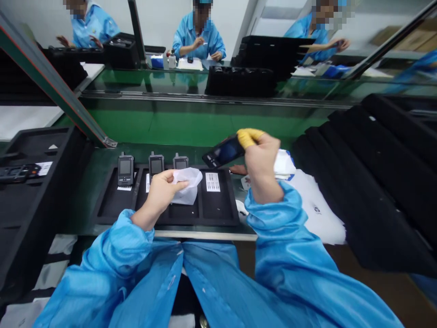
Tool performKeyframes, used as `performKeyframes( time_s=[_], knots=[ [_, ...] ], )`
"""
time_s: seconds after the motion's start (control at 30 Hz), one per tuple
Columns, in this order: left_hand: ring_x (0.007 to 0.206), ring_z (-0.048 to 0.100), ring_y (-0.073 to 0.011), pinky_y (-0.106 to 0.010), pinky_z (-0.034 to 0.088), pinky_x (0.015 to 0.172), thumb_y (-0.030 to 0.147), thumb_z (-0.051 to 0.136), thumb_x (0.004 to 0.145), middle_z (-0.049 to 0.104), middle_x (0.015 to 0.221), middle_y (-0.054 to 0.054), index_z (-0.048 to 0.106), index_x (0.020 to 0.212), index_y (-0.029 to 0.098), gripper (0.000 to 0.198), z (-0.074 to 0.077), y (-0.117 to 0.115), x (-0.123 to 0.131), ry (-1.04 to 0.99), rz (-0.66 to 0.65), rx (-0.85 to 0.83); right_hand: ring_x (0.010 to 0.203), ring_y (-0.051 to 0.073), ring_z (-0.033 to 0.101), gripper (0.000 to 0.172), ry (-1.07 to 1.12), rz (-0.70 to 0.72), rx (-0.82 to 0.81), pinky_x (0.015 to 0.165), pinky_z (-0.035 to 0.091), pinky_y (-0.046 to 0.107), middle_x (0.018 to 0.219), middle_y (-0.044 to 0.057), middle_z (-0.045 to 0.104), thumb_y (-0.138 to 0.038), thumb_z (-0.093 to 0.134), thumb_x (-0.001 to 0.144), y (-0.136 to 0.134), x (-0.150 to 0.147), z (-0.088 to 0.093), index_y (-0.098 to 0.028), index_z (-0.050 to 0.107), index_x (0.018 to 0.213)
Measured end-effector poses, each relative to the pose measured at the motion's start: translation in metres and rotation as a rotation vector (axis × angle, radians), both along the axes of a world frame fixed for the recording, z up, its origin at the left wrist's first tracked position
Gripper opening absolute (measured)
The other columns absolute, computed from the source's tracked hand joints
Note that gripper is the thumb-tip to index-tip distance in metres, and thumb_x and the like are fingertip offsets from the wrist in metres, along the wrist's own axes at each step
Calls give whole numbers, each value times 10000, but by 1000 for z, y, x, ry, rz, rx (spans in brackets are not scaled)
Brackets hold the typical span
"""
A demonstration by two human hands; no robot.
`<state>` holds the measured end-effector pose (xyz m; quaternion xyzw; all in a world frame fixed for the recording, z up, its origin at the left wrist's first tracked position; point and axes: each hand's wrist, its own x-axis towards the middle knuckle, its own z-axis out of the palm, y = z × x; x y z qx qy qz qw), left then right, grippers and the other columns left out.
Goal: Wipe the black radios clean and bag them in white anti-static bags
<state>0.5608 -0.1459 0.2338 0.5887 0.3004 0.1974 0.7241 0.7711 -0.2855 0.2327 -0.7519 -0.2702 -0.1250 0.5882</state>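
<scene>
My left hand (162, 191) pinches a thin white translucent bag (187, 193) by its upper edge, over the black compartment tray (167, 218). In my right hand (262, 157), which wears yellow finger covers, is a black handheld radio (223, 152) with a screen, gripped at one end and tilted. The radio is above the tray's back right corner, apart from the bag. Along the tray's back edge rest three similar radios: one at left (125, 169), one in the middle (156, 164), and one (180, 161) partly hidden behind the bag. A printed white label (212, 182) lies in the right compartment.
Stacked black trays (368, 173) lean at the right beside a pile of white bags (319, 207). Another black tray (34, 200) at left holds a radio (20, 173). A slanted metal post (58, 77) rises at left. Co-workers in blue (200, 36) sit beyond the green partition (205, 120).
</scene>
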Motion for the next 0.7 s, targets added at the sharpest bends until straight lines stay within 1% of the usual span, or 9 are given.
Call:
performKeyframes(
  time_s=[0.03,0.1,0.13,0.2,0.3,0.4,0.5,0.6,0.7],
  knots=[
    [653,658,-188,-295,513,619,314,898,364,738,703,-46,716,668,154,389,1,-1,2,2,-2,1,901,180,662,287,-14,-21,90,875,545,407,895,24,716,-454,626,831,-1,-5,12,-197,723,913],
    [665,664,-192,-296,516,619,314,895,375,744,717,-53,718,673,152,383,2,-4,5,7,-17,5,944,179,666,262,-30,-11,243,897,542,409,919,7,709,-455,629,835,0,-14,30,-221,718,913],
    [667,665,-192,-295,517,622,315,896,381,746,720,-54,720,677,152,381,2,-6,7,4,-25,7,956,177,667,251,-26,15,287,901,542,406,921,-1,707,-456,632,835,2,-19,37,-229,716,902],
    [667,666,-188,-296,522,633,321,898,389,748,721,-51,724,686,153,382,4,-9,8,-13,-36,8,961,174,673,239,0,63,346,899,545,399,915,-11,704,-457,634,833,9,-30,42,-236,714,874],
    [659,659,-177,-292,524,640,344,907,384,744,712,-40,723,681,155,396,5,-12,8,-44,-33,1,958,167,680,229,65,121,371,896,547,390,906,-19,702,-445,626,835,16,-44,41,-233,712,849],
    [664,659,-184,-294,523,633,395,909,390,745,720,-39,728,698,158,429,3,-11,6,-56,-26,-2,940,162,684,195,119,147,397,897,548,379,882,-20,703,-407,654,811,17,-51,38,-220,706,830],
    [687,664,-194,-292,517,633,447,894,441,750,749,-48,741,744,155,447,-3,-9,3,-64,-26,13,908,154,689,143,142,145,485,886,550,358,846,-26,704,-346,699,775,15,-51,40,-210,699,817],
    [676,648,-175,-270,501,624,474,877,496,745,749,-43,750,763,152,437,-11,-7,3,-84,-30,54,931,143,687,134,149,155,467,888,545,341,844,-37,701,-350,665,808,15,-47,41,-221,697,828],
    [610,602,-142,-248,474,577,517,875,486,711,675,-17,743,724,151,457,-16,-6,3,-72,-28,73,874,133,683,167,195,161,467,870,557,329,853,-28,714,-369,696,779,19,-46,39,-210,701,826]
  ],
)
